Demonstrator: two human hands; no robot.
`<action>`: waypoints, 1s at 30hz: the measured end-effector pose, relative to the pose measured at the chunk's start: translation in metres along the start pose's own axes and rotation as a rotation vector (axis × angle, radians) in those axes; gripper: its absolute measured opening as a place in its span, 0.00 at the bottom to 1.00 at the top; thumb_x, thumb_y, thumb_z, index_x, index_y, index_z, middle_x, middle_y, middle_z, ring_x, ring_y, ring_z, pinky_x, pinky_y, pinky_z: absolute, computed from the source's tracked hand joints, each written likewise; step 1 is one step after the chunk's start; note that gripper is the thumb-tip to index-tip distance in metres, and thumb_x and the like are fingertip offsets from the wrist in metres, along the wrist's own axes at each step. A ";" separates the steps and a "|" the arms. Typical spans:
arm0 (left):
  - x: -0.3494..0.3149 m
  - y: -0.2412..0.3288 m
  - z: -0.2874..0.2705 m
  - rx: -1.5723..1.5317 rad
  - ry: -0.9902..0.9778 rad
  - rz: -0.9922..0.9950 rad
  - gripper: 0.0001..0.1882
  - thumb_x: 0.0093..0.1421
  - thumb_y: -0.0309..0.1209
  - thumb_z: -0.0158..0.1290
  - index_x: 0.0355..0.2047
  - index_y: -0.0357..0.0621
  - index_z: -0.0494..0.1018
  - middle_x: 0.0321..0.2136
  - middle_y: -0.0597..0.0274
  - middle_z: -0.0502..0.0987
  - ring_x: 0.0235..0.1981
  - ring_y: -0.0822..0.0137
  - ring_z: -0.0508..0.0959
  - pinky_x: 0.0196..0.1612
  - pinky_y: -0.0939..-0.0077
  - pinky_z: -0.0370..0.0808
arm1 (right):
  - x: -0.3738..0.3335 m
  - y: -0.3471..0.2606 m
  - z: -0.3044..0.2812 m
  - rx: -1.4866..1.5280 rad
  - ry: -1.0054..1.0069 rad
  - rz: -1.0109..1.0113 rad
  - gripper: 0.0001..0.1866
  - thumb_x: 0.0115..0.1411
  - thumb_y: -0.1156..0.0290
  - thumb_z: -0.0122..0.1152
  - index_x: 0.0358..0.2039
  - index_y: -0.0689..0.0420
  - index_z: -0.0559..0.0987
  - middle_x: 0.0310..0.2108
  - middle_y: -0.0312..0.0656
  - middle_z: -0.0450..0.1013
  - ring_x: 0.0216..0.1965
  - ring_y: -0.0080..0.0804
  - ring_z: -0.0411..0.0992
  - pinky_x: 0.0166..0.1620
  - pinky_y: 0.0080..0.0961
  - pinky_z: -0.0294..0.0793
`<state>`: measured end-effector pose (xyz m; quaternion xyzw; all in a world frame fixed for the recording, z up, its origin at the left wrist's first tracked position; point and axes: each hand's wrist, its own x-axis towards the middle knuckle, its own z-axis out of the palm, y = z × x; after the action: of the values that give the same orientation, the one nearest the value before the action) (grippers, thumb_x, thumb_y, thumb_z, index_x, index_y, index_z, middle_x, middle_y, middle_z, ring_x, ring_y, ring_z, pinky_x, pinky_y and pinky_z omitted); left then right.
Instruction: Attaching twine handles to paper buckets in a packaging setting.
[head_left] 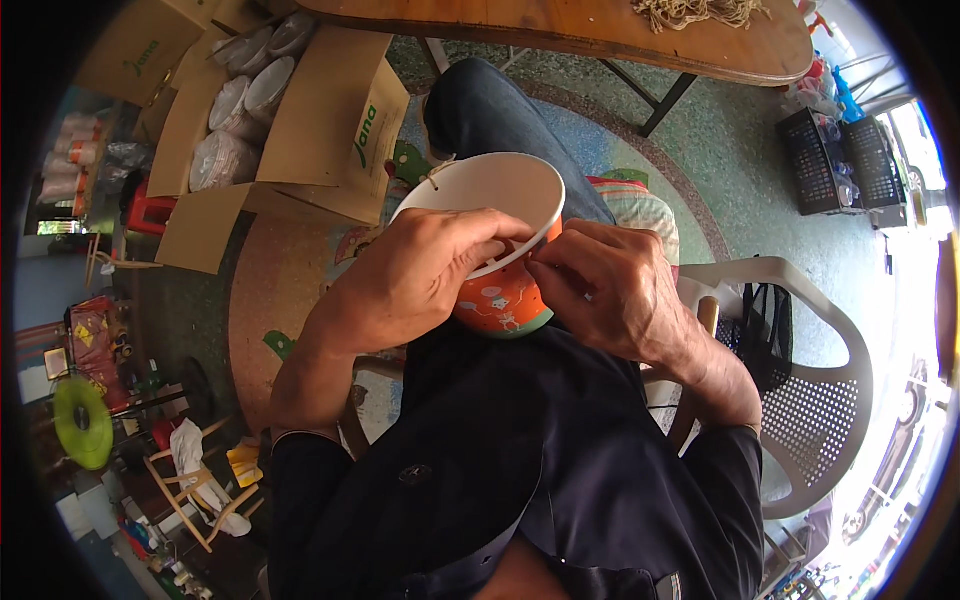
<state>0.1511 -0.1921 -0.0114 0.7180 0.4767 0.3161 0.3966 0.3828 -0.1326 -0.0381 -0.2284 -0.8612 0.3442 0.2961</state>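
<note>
An orange paper bucket (pixel 497 308) with white skeleton figures, a green base and a white inside rests tilted against my lap. My left hand (pixel 425 258) lies over its near-left rim, fingertips inside against the right part of the wall, gripping it. On the outer right side, just below the rim, my right hand (pixel 612 285) is closed in a pinch against the wall. Whatever those fingers pinch is hidden. A thin tan cord (pixel 434 178) passes through the rim at the far left.
An open cardboard box (pixel 325 110) with stacks of wrapped white buckets (pixel 228 160) stands at far left. Ahead is a wooden table (pixel 550 32) bearing a heap of tan cords (pixel 690 12). A plastic chair (pixel 810 400) is at right, with black crates (pixel 820 165) beyond.
</note>
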 end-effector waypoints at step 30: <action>0.013 0.008 -0.002 0.054 -0.001 -0.207 0.07 0.64 0.23 0.53 0.38 0.35 0.81 0.30 0.50 0.84 0.32 0.61 0.86 0.37 0.70 0.80 | 0.019 0.026 -0.033 0.056 0.088 -0.003 0.19 0.58 0.80 0.65 0.52 0.60 0.81 0.26 0.44 0.76 0.24 0.38 0.74 0.30 0.34 0.75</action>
<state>0.1572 -0.1811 -0.0027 0.6755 0.5563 0.2602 0.4080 0.3962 -0.0887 -0.0308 -0.2336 -0.8378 0.3574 0.3404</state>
